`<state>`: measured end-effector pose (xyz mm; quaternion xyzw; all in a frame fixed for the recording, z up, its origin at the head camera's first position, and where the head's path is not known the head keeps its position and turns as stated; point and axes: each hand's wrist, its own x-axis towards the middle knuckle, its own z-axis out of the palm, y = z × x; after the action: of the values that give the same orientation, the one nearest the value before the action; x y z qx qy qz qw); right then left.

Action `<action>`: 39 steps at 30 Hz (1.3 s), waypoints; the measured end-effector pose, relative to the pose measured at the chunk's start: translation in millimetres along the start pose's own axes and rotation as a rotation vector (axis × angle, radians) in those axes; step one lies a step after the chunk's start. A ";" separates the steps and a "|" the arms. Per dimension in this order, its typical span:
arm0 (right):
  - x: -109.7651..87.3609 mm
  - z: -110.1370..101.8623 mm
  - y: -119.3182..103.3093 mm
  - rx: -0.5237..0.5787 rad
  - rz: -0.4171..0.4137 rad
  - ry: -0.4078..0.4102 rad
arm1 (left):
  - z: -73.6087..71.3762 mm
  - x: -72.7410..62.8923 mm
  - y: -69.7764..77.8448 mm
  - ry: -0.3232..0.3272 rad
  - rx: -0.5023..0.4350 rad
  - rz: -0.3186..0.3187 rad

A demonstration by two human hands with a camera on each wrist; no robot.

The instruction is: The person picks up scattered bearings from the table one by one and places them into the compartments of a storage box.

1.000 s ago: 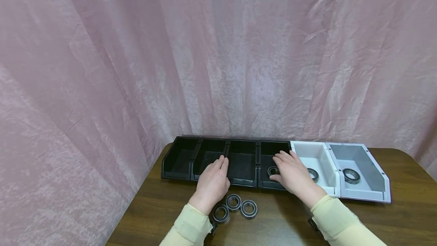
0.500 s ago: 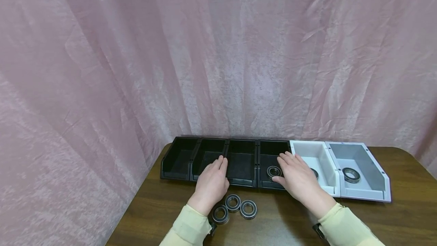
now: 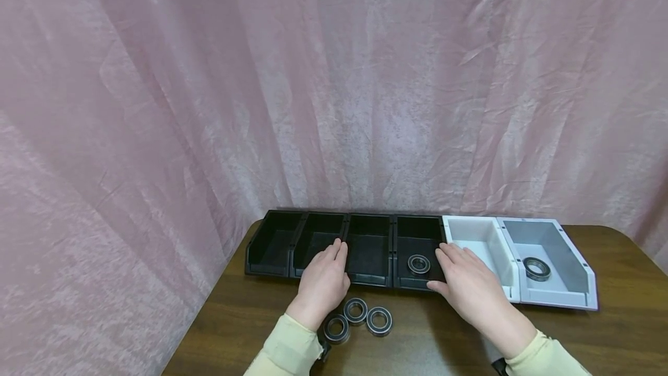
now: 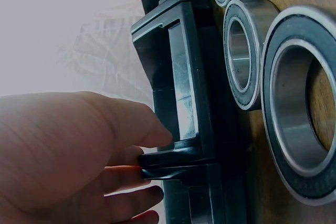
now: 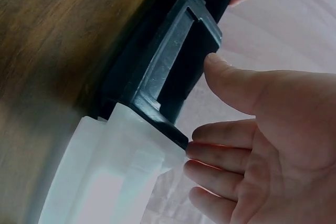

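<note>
My left hand (image 3: 322, 283) rests at the dividing wall between the second and third black bins (image 3: 369, 251), fingers straight. In the left wrist view its fingers (image 4: 134, 199) touch the bin's edge and hold nothing. My right hand (image 3: 469, 283) is over the front of the white bin (image 3: 485, 237), with its fingertips by the wall shared with the fourth black bin (image 3: 419, 231). Its fingers (image 5: 220, 153) are extended and grip nothing. One ball bearing (image 3: 419, 264) lies flat in that fourth bin. Three more bearings (image 3: 379, 321) lie on the table close to my left wrist.
Two more black bins (image 3: 273, 242) stand at the left of the row. At the right end, a grey bin (image 3: 561, 283) holds a bearing (image 3: 536, 269). A pink curtain (image 3: 334, 103) hangs behind the wooden table (image 3: 428, 347).
My right hand has moved right and toward me, from over the fourth black bin; the bearing there now shows fully. The bearing in the white bin is now hidden. My left hand stays put.
</note>
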<state>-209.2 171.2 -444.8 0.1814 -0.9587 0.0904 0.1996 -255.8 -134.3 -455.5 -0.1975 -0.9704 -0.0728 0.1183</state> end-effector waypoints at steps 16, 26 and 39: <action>-15.9 -0.7 5.4 0.003 0.005 0.015 | 2.7 -0.6 2.0 -0.007 0.009 0.006; -15.0 -1.2 6.6 0.006 0.003 0.006 | 2.8 -1.1 1.0 0.007 0.020 0.018; -11.0 -1.4 9.7 -0.009 -0.029 0.017 | 1.8 -1.0 1.0 0.011 0.023 0.003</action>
<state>-203.0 183.9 -449.1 0.1934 -0.9547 0.0846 0.2099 -254.9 -133.4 -457.4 -0.1970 -0.9703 -0.0625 0.1261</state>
